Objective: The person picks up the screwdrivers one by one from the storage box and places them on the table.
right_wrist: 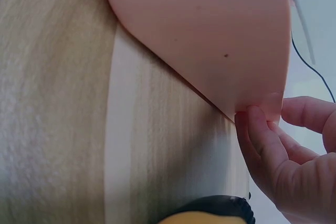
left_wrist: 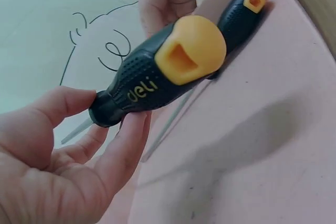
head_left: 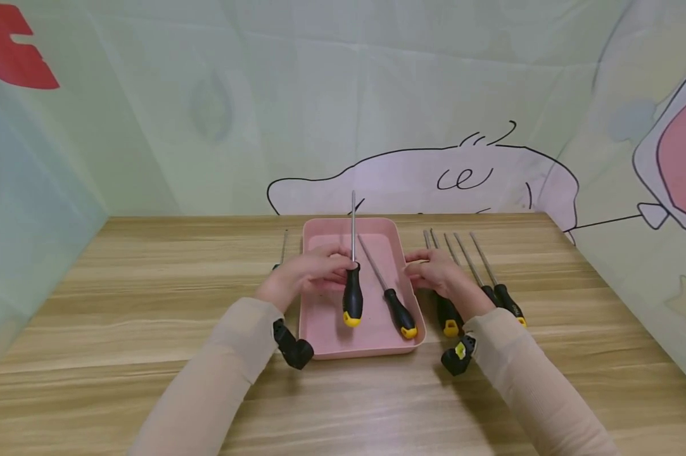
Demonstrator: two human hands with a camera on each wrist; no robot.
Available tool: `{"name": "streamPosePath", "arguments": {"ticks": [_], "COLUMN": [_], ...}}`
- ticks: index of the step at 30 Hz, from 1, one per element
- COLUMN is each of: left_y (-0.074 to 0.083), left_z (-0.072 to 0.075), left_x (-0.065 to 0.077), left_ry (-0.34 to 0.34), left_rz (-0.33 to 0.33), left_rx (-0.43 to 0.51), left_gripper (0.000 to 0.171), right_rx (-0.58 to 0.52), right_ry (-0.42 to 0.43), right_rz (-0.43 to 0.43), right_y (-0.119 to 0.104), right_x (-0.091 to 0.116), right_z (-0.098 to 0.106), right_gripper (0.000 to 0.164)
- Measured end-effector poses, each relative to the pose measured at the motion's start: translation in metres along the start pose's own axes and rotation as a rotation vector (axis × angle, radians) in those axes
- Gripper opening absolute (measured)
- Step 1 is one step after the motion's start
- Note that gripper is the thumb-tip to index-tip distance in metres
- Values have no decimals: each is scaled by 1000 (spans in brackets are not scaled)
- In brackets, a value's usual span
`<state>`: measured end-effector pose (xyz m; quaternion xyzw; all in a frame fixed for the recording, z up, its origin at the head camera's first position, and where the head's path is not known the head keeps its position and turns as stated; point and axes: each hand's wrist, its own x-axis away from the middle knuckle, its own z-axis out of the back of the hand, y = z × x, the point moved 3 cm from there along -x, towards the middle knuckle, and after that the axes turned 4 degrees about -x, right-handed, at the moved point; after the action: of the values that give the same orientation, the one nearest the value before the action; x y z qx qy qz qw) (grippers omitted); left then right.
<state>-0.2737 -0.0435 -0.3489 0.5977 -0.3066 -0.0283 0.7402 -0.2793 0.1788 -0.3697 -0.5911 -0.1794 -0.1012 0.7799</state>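
Note:
My left hand (head_left: 322, 267) pinches a screwdriver (head_left: 352, 301) near the top of its black, yellow-ended handle. The shaft points away from me, and the tool hangs above a pink tray (head_left: 325, 332). In the left wrist view, thumb and fingers meet the collar of the handle, marked "deli". A second screwdriver (head_left: 398, 313) of the same look lies in the tray, its handle against the right side. At the tray's right wall, my right hand (head_left: 436, 273) grips the rim; the right wrist view shows the thumb on one side of the wall (right_wrist: 260, 72) and fingers on the other.
Several screwdrivers (head_left: 508, 299) lie side by side on the wooden table (head_left: 149, 304), right of the tray and partly under my right hand and wrist. Another shaft (head_left: 285, 246) shows left of the tray, its handle mostly hidden. A printed cloth (head_left: 217, 126) hangs behind the table.

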Motion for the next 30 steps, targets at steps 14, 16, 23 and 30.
{"name": "streamPosePath", "arguments": {"ticks": [14, 16, 23, 30], "left_y": [5, 6, 4, -3], "left_z": [16, 19, 33, 49], "left_x": [11, 12, 19, 22], "left_ry": [-8, -8, 25, 64], "left_rz": [-71, -65, -48, -51], "left_rx": [15, 21, 50, 64], "left_gripper": [25, 30, 39, 37], "right_rx": [-2, 2, -6, -4], "right_ry": [-7, -4, -1, 1], "right_rz": [-3, -6, -12, -16], "right_y": [0, -1, -1, 0], "right_x": [0, 0, -1, -1], "right_z": [-1, 0, 1, 1], "right_gripper": [44, 44, 44, 44]}}
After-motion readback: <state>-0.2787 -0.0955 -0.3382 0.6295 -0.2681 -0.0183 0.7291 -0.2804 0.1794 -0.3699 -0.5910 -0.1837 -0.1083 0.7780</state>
